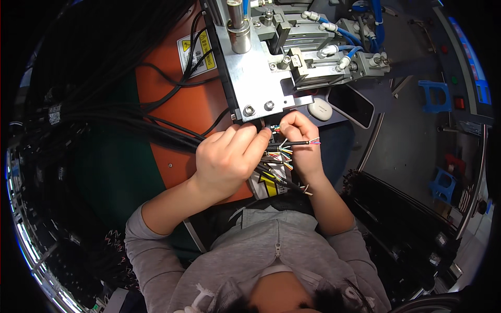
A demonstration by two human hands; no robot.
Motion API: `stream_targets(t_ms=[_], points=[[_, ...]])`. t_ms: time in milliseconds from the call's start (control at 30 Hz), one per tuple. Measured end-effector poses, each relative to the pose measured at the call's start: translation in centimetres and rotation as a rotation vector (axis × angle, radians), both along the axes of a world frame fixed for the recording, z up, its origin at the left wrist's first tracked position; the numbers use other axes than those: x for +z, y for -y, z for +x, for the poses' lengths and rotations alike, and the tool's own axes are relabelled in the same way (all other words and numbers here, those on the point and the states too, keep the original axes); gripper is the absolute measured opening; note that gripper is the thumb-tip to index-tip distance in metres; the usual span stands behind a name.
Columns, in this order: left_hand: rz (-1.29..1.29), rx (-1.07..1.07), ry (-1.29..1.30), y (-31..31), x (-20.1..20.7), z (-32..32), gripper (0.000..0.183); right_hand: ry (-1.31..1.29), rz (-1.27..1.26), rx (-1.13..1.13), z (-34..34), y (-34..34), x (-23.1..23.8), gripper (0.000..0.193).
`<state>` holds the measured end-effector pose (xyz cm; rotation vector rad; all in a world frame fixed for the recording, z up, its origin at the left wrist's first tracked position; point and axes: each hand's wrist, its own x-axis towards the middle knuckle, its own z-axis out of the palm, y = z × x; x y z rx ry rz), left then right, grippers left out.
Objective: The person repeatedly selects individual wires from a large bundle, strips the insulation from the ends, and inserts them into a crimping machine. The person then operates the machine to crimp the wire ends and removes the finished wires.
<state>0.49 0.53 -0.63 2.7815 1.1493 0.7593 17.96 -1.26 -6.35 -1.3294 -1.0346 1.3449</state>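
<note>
My left hand (229, 154) is closed around a black cable at the front edge of the metal machine plate (250, 78). Fingers and thumb of my right hand (301, 136) pinch the thin coloured wires (276, 128) that come out of that cable's end. Below the hands lie several more black cables (269, 169), their stripped ends fanned into white, yellow, blue and orange wires (286, 152). One cable with pink and purple wire tips (314, 141) crosses in front of my right wrist. The fingertips partly hide the wires they hold.
A thick black cable bundle (151, 128) runs left over the orange surface (156, 99). Metal clamps (308, 68) with blue air hoses (355, 39) stand on the plate. A white earbud case (320, 109) and a phone (352, 106) lie to the right. Blue stools (436, 96) stand on the floor.
</note>
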Motion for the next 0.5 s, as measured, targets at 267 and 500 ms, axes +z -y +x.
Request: stream_targets(t_ms=[267,500], points=[[-0.024,0.113,-0.194,1.4,1.7,0.1,0.023,-0.007,0.095,-0.030,0.4,0.1,0.2,0.013],[-0.041,0.025,-0.149,0.7,1.0,-0.9,0.019,-0.186,0.580,0.239,3.3,0.3,1.6,0.019]])
